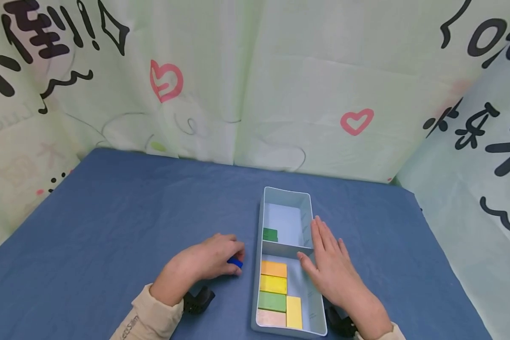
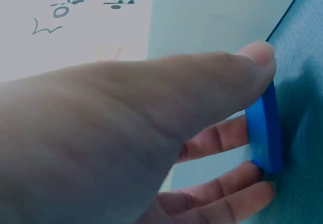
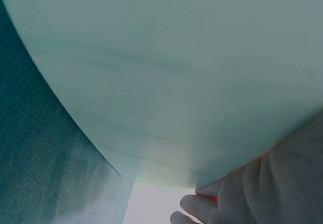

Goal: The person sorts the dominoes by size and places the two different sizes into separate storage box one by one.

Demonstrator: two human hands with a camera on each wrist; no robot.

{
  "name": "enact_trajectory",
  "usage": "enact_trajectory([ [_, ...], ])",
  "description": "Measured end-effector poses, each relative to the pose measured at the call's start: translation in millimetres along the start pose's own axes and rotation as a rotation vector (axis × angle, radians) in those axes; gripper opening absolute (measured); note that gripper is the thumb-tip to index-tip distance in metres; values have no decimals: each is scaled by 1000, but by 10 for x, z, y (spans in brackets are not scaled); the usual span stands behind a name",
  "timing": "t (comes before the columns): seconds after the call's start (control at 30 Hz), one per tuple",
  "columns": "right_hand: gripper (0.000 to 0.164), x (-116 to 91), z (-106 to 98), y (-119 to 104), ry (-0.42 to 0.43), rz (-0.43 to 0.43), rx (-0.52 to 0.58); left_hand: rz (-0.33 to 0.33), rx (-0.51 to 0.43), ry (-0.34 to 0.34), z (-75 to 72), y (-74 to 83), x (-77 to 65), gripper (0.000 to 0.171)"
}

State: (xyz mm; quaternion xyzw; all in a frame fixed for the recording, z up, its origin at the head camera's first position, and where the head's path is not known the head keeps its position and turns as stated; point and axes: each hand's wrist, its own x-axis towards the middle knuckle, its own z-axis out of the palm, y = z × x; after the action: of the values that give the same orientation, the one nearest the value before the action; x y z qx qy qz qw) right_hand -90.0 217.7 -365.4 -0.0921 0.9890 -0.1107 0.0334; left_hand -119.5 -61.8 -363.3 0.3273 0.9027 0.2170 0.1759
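My left hand (image 1: 212,259) pinches a small blue block (image 1: 235,262) between thumb and fingers, close over the cloth and left of the box. The left wrist view shows the flat block (image 2: 266,133) standing on edge. With fingers straight, my right hand (image 1: 333,269) rests at the right rim of a long pale blue box (image 1: 256,288), its thumb reaching over the inside. Green blocks (image 1: 270,234) lie in the far compartment. The near compartment holds an orange block (image 1: 274,268), yellow blocks (image 1: 273,284), another green block (image 1: 272,301) and a pink one (image 1: 271,318).
A blue cloth (image 1: 153,212) covers the table. Behind it hangs a pale curtain (image 1: 297,85) with black writing and pink hearts, which also closes off both sides. A divider (image 1: 286,249) splits the box across. Black wrist mounts (image 1: 199,300) sit under both wrists.
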Motion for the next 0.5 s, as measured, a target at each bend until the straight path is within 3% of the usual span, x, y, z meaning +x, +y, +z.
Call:
enact_trajectory([
  [0.13,81,-9,1,6,-17,2,8,52,24,13,-1,-25,3,18],
  [0.5,80,-13,-13,2,-12,-2,6,80,51,89,63,-43,66,20],
])
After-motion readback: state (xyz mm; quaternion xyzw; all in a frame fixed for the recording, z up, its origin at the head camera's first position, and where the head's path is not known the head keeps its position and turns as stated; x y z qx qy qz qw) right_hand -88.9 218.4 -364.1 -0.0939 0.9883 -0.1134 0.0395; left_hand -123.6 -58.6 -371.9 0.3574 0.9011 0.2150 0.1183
